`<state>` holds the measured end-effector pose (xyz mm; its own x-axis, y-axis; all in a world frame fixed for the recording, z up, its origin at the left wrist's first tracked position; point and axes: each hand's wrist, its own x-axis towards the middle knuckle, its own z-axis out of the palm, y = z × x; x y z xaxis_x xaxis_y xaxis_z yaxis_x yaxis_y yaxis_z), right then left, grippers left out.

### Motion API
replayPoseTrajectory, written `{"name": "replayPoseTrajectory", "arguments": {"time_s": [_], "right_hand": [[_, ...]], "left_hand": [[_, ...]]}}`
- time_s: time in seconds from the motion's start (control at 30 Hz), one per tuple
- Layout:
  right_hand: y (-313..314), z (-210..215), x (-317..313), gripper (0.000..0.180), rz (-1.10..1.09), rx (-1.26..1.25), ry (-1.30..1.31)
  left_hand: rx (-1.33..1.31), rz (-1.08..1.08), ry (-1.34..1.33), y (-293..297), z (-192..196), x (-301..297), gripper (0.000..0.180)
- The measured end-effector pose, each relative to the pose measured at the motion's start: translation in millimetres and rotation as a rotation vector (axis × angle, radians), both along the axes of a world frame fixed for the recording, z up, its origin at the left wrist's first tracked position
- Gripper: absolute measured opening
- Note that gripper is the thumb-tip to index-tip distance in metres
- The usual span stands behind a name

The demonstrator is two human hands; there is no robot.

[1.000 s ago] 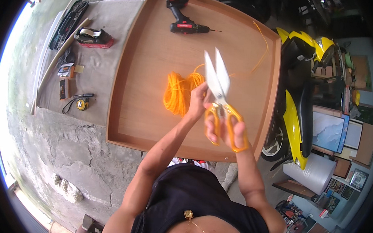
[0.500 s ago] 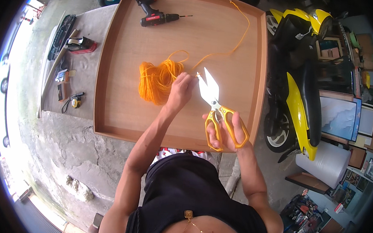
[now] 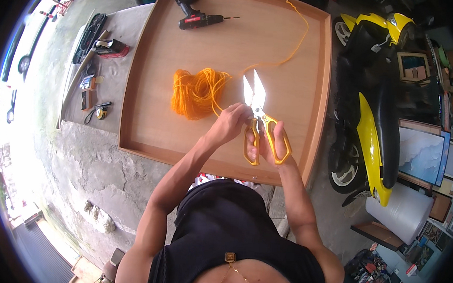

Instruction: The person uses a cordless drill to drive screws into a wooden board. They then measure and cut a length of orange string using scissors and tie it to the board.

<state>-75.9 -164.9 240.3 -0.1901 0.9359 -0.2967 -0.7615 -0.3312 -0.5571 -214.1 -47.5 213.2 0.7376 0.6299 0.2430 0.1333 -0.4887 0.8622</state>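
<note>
My left hand point(image 3: 231, 122) is closed in a pinch on orange cord, right beside the scissors' pivot. A strand runs to it from the orange cord bundle point(image 3: 195, 94), which lies looped on the wooden tray just beyond. In my right hand point(image 3: 268, 148) are the scissors point(image 3: 259, 110), with yellow handles and broad, shiny blades. The blades point away from me and stand apart, with no cord visible between them. A loose length of orange cord point(image 3: 292, 55) curves across the tray from the far right edge to near the blade tips.
The shallow wooden tray point(image 3: 129, 85) has raised sides. A black and red cordless drill point(image 3: 199, 19) lies at its far left. Left of it, a grey surface point(image 3: 118, 84) bears a tape measure point(image 3: 101, 113) and other tools. A yellow and black motorbike point(image 3: 367, 138) stands at right.
My left hand has come nearer and to the right, drawing a strand from the bundle. The scissors have shifted toward me, their blades less far apart. The whole view has shifted slightly.
</note>
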Motion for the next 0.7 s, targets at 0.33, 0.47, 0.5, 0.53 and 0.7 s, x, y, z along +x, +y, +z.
{"name": "replayPoseTrajectory", "arguments": {"time_s": [0.33, 0.47, 0.5, 0.53, 0.7], "right_hand": [[-9.8, -25.0, 5.1, 0.076, 0.038, 0.065, 0.061], [-19.1, -37.6, 9.1, 0.077, 0.015, 0.035, 0.079], [-22.4, -34.9, 6.1, 0.080, -0.045, 0.047, 0.096], [-23.4, -28.1, 4.3, 0.083, -0.106, 0.062, 0.111], [-52.4, -42.0, 31.8, 0.078, -0.398, -0.001, -0.291]], "left_hand": [[-0.090, -0.067, -0.003, -4.2, 2.0, -4.1, 0.010], [-0.107, -0.118, 0.089, -8.8, -9.3, -11.9, 0.012], [-0.133, -0.129, 0.118, -9.3, -10.5, -16.8, 0.013], [0.009, -0.087, 0.101, -6.5, -9.0, -21.0, 0.017], [0.322, 0.829, 0.284, 33.3, -26.7, -52.7, 0.073]]}}
